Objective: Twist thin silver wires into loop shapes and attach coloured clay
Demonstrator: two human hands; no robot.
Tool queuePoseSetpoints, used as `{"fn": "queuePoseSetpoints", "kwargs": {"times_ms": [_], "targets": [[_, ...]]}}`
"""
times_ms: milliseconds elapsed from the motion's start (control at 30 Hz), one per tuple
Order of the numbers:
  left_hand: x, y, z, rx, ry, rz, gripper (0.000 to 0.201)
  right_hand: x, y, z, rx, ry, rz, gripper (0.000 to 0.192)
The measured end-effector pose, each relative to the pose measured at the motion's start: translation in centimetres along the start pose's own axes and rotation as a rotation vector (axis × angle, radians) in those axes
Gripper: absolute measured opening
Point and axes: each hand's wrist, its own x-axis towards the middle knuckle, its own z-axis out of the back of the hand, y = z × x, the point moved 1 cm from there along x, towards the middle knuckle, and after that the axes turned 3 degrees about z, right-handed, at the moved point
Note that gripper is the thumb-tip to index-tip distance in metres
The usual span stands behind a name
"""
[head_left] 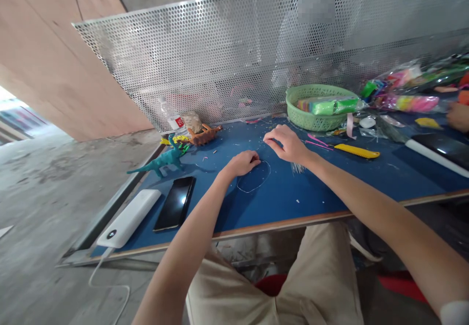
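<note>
My left hand (245,163) rests low over the blue table, its fingers pinched at one end of a thin pale thread (270,172). The thread curves in a loose loop on the tabletop beside that hand. Slightly farther off and to the right, my right hand (287,144) is raised with thumb and forefinger pressed together. Whatever is in that pinch is too fine to make out. Beneath the right hand's wrist lies a bundle of thin, pale, wire-like strands (297,167), partly hidden.
At left are a teal toy dinosaur (166,160), a brown toy dinosaur (203,135), a black phone (175,203) and a white power bank (130,217). A green basket (315,120) and a yellow cutter (357,151) lie right. Perforated metal (220,56) borders the back; another person's hand (458,116) shows far right.
</note>
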Motion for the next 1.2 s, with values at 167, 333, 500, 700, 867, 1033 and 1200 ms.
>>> {"fn": "queuePoseSetpoints", "kwargs": {"times_ms": [167,333,500,700,867,1033,1200], "targets": [[0.0,-0.1,-0.3,0.003,-0.098,0.104,0.017,-0.3,-1.0,0.0,0.002,0.037,-0.087,0.017],[0.4,-0.2,0.6,-0.551,-0.423,0.190,0.012,-0.4,-1.2,-0.3,0.043,0.048,-0.203,0.020],[0.5,-1.1,2.0,-1.129,-0.717,0.152,0.017,-0.6,-1.3,-1.1,0.099,0.078,-0.417,0.032],[0.8,-1.6,1.7,-1.337,-0.676,-0.030,0.016,-0.9,-1.8,-1.8,0.059,0.113,-0.499,0.035],[1.0,-1.1,1.2,-1.361,-0.564,-0.111,0.024,-1.2,-2.6,-1.9,-0.024,0.165,-0.435,0.021],[0.9,0.4,1.0,-1.276,-0.415,-0.024,0.038,-1.4,-3.2,-1.6,-0.134,0.228,-0.328,0.013],[0.9,1.8,0.7,-1.146,-0.412,0.009,0.042,-1.6,-4.1,-1.3,-0.220,0.266,-0.262,0.013]]}}
